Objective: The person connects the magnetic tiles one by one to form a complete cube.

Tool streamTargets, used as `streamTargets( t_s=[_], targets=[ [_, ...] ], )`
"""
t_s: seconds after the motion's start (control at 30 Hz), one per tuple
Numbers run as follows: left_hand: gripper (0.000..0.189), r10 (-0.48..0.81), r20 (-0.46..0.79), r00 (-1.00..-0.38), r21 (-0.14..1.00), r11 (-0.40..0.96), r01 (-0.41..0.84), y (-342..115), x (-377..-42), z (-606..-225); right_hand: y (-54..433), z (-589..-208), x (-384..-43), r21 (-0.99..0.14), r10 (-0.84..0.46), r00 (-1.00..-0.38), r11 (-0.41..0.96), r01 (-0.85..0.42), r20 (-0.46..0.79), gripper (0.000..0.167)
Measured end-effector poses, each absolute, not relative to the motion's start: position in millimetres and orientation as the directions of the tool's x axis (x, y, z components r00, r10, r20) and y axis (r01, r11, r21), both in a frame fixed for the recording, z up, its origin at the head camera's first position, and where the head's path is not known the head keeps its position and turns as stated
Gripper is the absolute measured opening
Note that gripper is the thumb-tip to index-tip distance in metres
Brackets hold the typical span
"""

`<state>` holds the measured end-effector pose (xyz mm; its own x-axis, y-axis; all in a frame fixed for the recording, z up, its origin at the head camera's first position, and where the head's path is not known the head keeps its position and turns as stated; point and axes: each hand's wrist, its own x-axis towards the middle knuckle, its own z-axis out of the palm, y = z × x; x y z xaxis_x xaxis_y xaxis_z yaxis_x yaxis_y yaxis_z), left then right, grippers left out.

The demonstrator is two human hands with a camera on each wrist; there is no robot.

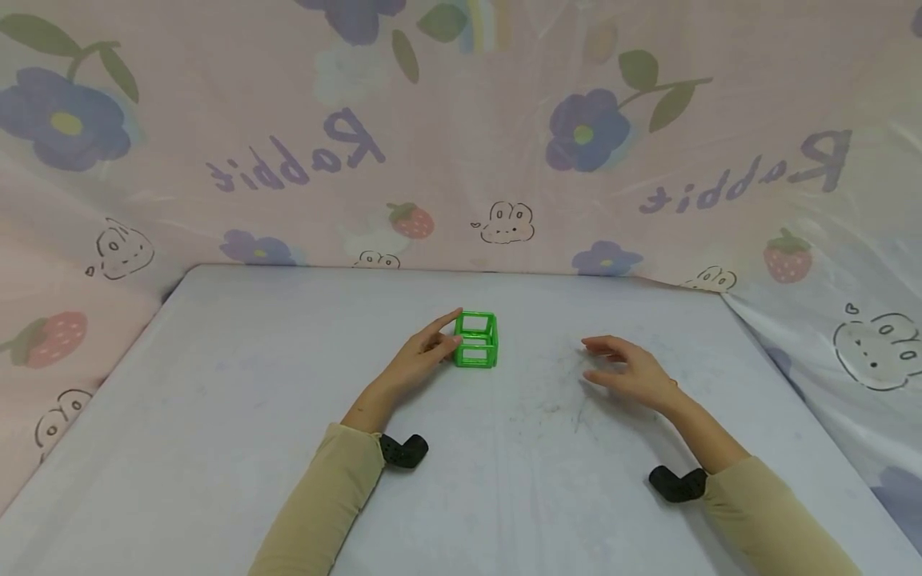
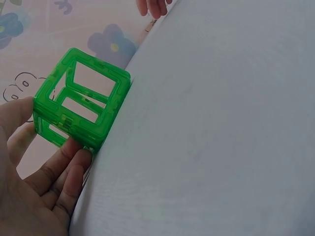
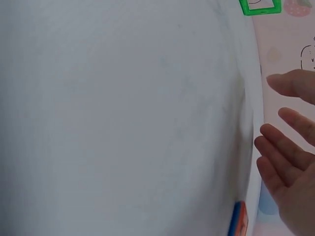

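Note:
A cube frame of green translucent magnetic tiles [image 1: 475, 357] stands on the white table, its square sides hollow in the middle. My left hand [image 1: 418, 357] holds it by its left side, with thumb and fingertips on its edges. In the left wrist view the green cube [image 2: 101, 125] shows close up, with fingertips [image 2: 81, 160] at its lower edge. My right hand [image 1: 625, 372] hovers to the right of the cube, apart from it, fingers loosely extended and nothing in them. Its spread fingers also show in the right wrist view, where the hand [image 3: 295, 167] touches nothing.
The white table [image 1: 216, 448] has faint grey smudges near its middle. A patterned cloth [image 1: 461, 160] hangs behind and along the sides. A small blue and orange piece [image 3: 238, 219] shows at the bottom of the right wrist view.

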<state>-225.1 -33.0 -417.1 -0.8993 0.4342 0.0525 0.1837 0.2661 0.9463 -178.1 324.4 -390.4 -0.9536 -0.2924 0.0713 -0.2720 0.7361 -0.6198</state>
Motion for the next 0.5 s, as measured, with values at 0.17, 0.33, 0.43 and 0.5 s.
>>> streamTargets(
  t_s=[0.17, 0.33, 0.43, 0.5],
  targets=[
    [0.052, 0.435, 0.054, -0.899, 0.944, 0.272, 0.188, -32.2, -226.1, -417.9, 331.9, -389.5, -173.0, -0.603, -0.263, -0.962, 0.758, -0.249, 0.067, 0.054],
    [0.052, 0.429, 0.047, -0.902, 0.944, 0.277, 0.181, -31.8, -225.3, -417.9, 340.2, -388.0, -169.1, -0.604, -0.239, -0.970, 0.767, -0.218, 0.046, 0.055],
    [0.051, 0.423, 0.046, -0.905, 0.945, 0.274, 0.176, -31.8, -224.5, -418.1, 345.6, -387.6, -166.5, -0.593, -0.232, -0.972, 0.778, -0.206, 0.033, 0.056],
    [0.051, 0.421, 0.048, -0.906, 0.947, 0.268, 0.175, -31.7, -224.4, -418.4, 348.9, -387.3, -164.4, -0.582, -0.232, -0.972, 0.787, -0.207, 0.033, 0.057]
  ],
)
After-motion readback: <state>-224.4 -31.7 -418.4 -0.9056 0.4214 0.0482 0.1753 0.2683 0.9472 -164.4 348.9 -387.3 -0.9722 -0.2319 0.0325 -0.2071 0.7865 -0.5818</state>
